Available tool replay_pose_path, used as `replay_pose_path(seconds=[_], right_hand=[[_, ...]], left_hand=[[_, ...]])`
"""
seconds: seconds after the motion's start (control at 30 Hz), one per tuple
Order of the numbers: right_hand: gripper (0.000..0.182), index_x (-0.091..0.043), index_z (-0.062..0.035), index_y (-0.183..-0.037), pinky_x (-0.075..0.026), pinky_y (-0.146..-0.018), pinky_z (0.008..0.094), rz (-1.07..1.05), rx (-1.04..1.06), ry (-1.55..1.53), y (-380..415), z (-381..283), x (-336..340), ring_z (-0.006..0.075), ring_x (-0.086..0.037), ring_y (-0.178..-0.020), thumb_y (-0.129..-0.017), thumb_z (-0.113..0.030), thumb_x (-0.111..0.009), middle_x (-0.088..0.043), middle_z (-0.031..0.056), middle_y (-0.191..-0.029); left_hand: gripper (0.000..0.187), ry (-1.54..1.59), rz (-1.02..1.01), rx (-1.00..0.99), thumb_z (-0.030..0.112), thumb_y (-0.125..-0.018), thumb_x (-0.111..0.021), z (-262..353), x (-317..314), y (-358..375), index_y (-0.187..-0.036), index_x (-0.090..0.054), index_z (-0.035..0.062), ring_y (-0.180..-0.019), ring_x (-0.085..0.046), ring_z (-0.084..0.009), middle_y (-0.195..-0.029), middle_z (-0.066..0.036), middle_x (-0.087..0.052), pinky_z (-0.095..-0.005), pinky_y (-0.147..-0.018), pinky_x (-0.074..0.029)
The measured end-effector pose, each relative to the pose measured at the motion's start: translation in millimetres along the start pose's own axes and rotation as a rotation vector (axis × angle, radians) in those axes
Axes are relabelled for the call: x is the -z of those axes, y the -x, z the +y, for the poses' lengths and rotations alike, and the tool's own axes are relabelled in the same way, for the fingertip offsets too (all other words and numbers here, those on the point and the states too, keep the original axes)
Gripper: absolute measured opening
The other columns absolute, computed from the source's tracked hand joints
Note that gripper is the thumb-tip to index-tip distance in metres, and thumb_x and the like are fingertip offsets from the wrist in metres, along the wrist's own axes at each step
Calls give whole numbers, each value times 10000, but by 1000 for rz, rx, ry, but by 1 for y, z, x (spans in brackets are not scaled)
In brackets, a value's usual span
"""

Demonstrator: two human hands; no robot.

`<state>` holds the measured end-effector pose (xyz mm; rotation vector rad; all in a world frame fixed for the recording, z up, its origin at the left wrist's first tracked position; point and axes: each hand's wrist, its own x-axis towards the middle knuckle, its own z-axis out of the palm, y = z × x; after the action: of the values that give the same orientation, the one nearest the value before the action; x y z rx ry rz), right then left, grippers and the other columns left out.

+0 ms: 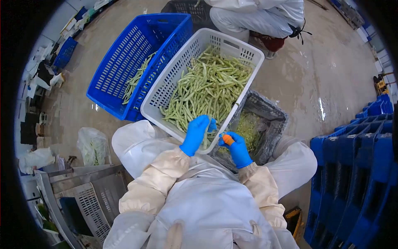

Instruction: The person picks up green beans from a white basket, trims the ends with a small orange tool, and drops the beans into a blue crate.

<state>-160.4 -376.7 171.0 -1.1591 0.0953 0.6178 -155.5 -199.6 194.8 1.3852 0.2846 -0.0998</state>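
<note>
A white perforated crate (155, 97) stands tilted before my lap, heaped with green beans (207, 85). Over its near end, my left hand (195, 135) in a blue glove is closed, with green beans showing at its fingers; how many it grips is hidden. Just right of the crate's near corner, my right hand (238, 149), also blue-gloved, is closed around a small tool with an orange handle (227, 139). The tool's working end is too small to make out. Below the right hand, a container lined with dark plastic (271, 143) holds green trimmings (248, 130).
A blue perforated crate (112, 79) with some green beans stands left of the white one. Another person in white (257, 20) sits at the far side. Blue pallets (352, 166) are stacked at right; a metal frame (83, 182) and a clear plastic bag (92, 145) are at left.
</note>
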Motion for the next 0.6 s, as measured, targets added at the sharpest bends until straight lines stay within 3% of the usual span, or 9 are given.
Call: replay_pose_path(seconds=[0.1, 0.2, 0.3, 0.33, 0.37, 0.4, 0.47, 0.53, 0.6], right_hand=[[178, -605, 26, -913, -473, -686, 259, 83, 59, 64, 2, -6, 5, 123, -569, -713, -862, -125, -528, -600, 47, -766], [174, -597, 28, -900, -487, -674, 269, 176, 29, 10, -5, 10, 31, 130, -579, -724, -860, -128, -531, -594, 56, -795], [169, -609, 4, -862, -470, -615, 300, 408, 158, 335, -13, 32, 66, 175, -584, -672, -816, -154, -567, -614, 77, -748], [157, -608, -16, -851, -467, -622, 334, 603, 214, 722, -9, 26, 67, 217, -584, -650, -800, -161, -577, -612, 95, -734], [145, -607, -36, -839, -465, -628, 367, 789, 268, 1115, -5, 17, 65, 258, -584, -627, -783, -168, -586, -609, 113, -720], [145, -607, -36, -839, -465, -628, 367, 789, 262, 1116, -3, 8, 61, 258, -584, -627, -783, -168, -586, -609, 113, -720], [127, -599, -76, -819, -435, -740, 428, 710, 43, 1620, -1, -10, 53, 305, -573, -703, -755, -186, -596, -593, 129, -748], [132, -597, -85, -815, -404, -798, 443, 738, 101, 1686, -1, -16, 47, 292, -566, -756, -741, -194, -603, -588, 117, -773], [137, -596, -94, -811, -372, -857, 457, 767, 157, 1751, -5, -11, 46, 278, -559, -810, -726, -201, -609, -583, 106, -799]], left_hand=[[269, 188, 194, -93, 246, -925, -445, 41, 21, -12, -868, -582, 21, -717, -538, -143, -757, -48, -557, -274, -684, -450], [293, 260, 195, -307, 301, -923, -443, 81, 75, -35, -868, -547, 34, -719, -534, -188, -778, -75, -547, -313, -706, -454], [237, 452, 171, -430, 259, -903, -470, 148, 129, -40, -894, -536, 32, -742, -539, -223, -799, -95, -561, -331, -741, -439], [238, 431, 318, -556, 260, -883, -502, 169, 144, -49, -913, -543, 27, -742, -543, -219, -790, -91, -570, -329, -741, -440], [269, 207, 458, -632, 250, -871, -526, 185, 174, -53, -963, -544, -2, -786, -554, -232, -812, -100, -581, -347, -774, -438], [310, -25, 600, -707, 244, -866, -538, 204, 180, -56, -1016, -534, -28, -841, -557, -248, -882, -121, -586, -356, -813, -429], [358, -265, 735, -766, 237, -860, -550, 215, 200, -75, -1068, -524, -54, -895, -561, -264, -953, -142, -592, -364, -851, -419], [438, -1339, 1077, -1039, 216, -854, -558, 218, 197, -94, -1171, -475, -75, -1014, -538, -298, -1125, -198, -547, -362, -909, -391], [413, -1202, 667, -802, 209, -828, -572, 171, 175, -115, -1147, -503, -44, -1020, -538, -317, -1137, -237, -527, -383, -865, -411]])
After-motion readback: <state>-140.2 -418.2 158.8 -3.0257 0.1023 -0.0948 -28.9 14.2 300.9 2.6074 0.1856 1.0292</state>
